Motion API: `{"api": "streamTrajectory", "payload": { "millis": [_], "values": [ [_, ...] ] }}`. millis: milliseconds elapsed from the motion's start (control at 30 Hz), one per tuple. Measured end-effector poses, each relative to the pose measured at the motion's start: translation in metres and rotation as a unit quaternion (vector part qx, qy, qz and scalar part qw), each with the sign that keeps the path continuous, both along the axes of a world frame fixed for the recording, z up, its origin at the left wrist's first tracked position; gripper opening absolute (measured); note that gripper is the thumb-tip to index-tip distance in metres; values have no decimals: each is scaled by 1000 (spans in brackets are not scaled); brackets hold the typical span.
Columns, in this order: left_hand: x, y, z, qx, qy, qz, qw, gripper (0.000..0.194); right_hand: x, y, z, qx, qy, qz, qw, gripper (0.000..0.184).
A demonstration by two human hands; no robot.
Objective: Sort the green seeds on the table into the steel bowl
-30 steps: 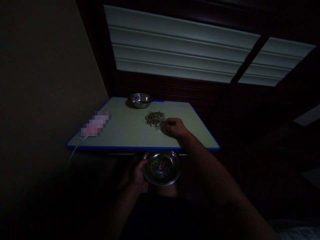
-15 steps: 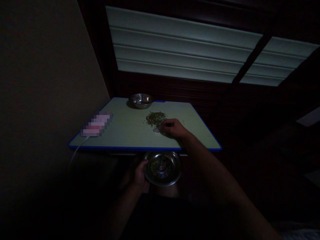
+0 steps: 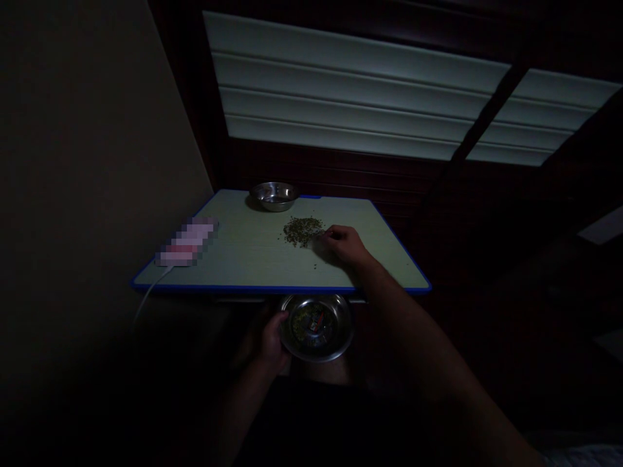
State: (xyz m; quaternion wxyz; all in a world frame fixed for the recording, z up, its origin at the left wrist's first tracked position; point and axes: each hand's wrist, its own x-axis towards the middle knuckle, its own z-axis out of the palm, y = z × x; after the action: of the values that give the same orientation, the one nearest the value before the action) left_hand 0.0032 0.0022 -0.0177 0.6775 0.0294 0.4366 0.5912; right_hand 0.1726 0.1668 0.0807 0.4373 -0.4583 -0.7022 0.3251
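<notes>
A small heap of dark green grains (image 3: 302, 230) lies on a pale table (image 3: 253, 259) with a blue edge. My right hand (image 3: 343, 245) rests on the table just right of the heap, fingers curled and pinched at its edge; what they hold is too small to make out. Below the table's front edge my left hand (image 3: 270, 338) grips the rim of a steel bowl (image 3: 316, 327) holding a few grains and a coloured label.
A second steel bowl (image 3: 274, 195) stands at the table's back edge. A pink blurred object (image 3: 187, 241) with a white cable (image 3: 146, 298) lies at the left. A wall runs along the left; a shuttered window sits behind. The scene is very dim.
My right hand has moved from the near side of the heap back up to the heap's right edge. The left hand and its bowl stay in place.
</notes>
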Motion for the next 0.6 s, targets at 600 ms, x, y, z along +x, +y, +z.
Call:
{"api": "streamTrajectory", "payload": {
  "millis": [600],
  "values": [
    [2, -1, 6, -3, -7, 21, 1000, 18, -1, -2, -3, 152, -210, -44, 965, 15]
  ]
}}
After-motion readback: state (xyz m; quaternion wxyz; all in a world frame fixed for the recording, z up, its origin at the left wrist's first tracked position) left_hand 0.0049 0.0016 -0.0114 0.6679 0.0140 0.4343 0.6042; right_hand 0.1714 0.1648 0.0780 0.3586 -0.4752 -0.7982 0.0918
